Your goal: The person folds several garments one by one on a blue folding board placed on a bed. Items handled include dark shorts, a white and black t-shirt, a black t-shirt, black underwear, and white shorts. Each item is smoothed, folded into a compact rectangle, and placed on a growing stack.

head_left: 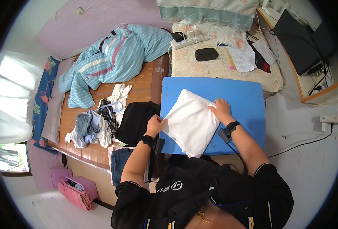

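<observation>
A white piece of cloth (191, 122), folded into a rough diamond, lies on the blue tabletop (245, 95). Its lower corner reaches the near edge of the table. My left hand (156, 125) pinches the cloth's left corner, close to the table's left edge. At the upper right corner, my right hand (221, 110) has its thumb and fingers closed on the fabric. Soft wrinkles run across the cloth between both hands. Each of my wrists wears a black strap with a small device.
Left of the table, a bed (146, 82) bears a folded black garment (136, 122), a heap of clothes (92, 126) and a striped blue quilt (115, 53). Beyond the blue table, a covered surface holds a black case (206, 54), a power strip (188, 41) and papers (242, 57).
</observation>
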The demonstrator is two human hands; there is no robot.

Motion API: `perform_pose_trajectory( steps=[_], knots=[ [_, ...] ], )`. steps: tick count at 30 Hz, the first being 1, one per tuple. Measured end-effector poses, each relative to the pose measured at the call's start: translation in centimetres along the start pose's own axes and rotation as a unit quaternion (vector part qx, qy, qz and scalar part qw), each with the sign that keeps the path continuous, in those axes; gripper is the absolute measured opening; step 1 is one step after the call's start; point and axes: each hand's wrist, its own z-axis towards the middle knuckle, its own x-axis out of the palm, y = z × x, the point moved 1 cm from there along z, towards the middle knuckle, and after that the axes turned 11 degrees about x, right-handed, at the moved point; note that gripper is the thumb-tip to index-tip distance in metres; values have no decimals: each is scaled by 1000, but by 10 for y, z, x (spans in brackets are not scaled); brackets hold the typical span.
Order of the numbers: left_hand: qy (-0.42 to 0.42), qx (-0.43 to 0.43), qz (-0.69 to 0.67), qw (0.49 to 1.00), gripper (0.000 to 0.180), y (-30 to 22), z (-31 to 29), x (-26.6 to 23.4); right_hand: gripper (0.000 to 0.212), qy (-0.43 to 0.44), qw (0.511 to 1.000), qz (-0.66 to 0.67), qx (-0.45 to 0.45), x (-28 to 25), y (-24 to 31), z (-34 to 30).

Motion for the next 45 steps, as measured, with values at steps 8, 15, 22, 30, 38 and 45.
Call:
perform_pose_trajectory(
  steps=[8,15,22,30,38,45],
  knots=[
    [-91,-61,-58,992,43,48,-23,18,48,289,955,-33,59,-27,-9,1],
    [-34,-216,-266,939,68,42,-71,24,58,358,925,68,102,-30,-17,-16],
    [12,-234,-361,902,76,15,-121,31,59,506,732,409,202,-6,12,-36],
    [112,-218,-407,880,58,28,-145,20,47,518,742,422,49,-15,95,-53],
    [-44,-103,-438,892,26,81,-156,-39,37,503,817,259,-115,14,223,-22],
    [-227,-72,-412,880,25,152,-145,-66,37,409,878,196,-152,92,311,19]
  ],
)
